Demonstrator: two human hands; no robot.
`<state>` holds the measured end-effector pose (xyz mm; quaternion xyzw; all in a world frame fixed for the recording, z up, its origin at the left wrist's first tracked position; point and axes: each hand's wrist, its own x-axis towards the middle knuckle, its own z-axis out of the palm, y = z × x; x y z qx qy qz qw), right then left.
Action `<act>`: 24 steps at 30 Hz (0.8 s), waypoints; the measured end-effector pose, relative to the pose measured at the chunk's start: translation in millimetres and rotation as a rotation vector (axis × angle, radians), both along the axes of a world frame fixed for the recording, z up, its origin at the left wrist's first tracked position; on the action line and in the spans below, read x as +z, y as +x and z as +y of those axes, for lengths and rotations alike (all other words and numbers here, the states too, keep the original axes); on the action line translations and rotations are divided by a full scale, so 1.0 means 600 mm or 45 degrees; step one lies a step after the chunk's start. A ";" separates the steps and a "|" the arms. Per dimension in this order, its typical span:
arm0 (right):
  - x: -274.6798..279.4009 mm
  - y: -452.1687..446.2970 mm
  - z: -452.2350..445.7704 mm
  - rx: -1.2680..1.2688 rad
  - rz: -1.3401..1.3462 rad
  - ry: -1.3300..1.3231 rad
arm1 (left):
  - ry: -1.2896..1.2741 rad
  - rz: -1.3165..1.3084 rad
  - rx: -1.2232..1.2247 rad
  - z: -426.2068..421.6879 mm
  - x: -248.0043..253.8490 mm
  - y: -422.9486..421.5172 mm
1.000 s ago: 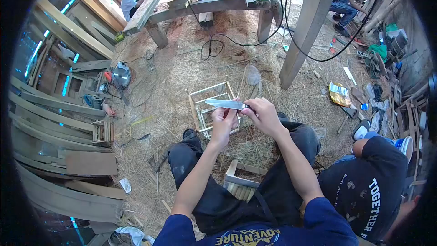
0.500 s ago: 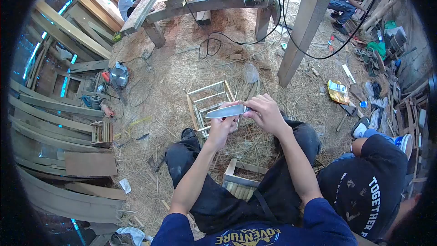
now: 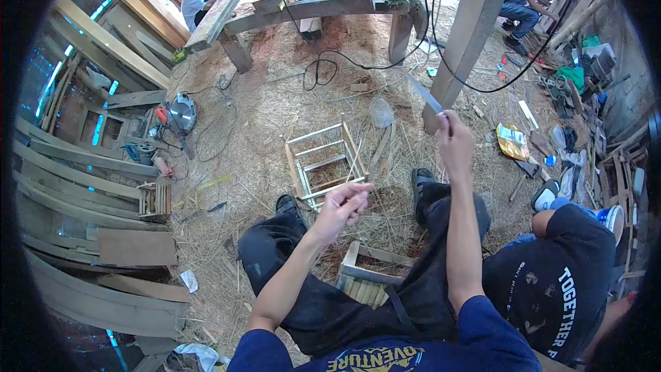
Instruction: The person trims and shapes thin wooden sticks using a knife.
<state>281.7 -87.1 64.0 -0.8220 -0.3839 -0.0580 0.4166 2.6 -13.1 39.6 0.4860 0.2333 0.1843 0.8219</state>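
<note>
The knife (image 3: 423, 91) is up in the right hand (image 3: 456, 141), fingers closed around its handle, above the floor (image 3: 268, 107) and by the left edge of the post (image 3: 471, 41). It should be light and stiff — perhaps slick along the blade, so the handle is the place to grip. The blade looks pale, narrow and pointed. The left hand (image 3: 342, 208) curls near the frame (image 3: 293, 169) — pinching something or not, I cannot tell.

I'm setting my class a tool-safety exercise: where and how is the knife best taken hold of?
Grip the knife by its handle, mostly hidden in the right hand, from the near side: the blade points forward and leftward, so approaching from behind should avoid its edge.
</note>
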 end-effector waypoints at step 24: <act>-0.026 -0.110 0.040 0.539 -0.097 0.162 | -0.118 -0.258 0.489 0.059 0.012 0.081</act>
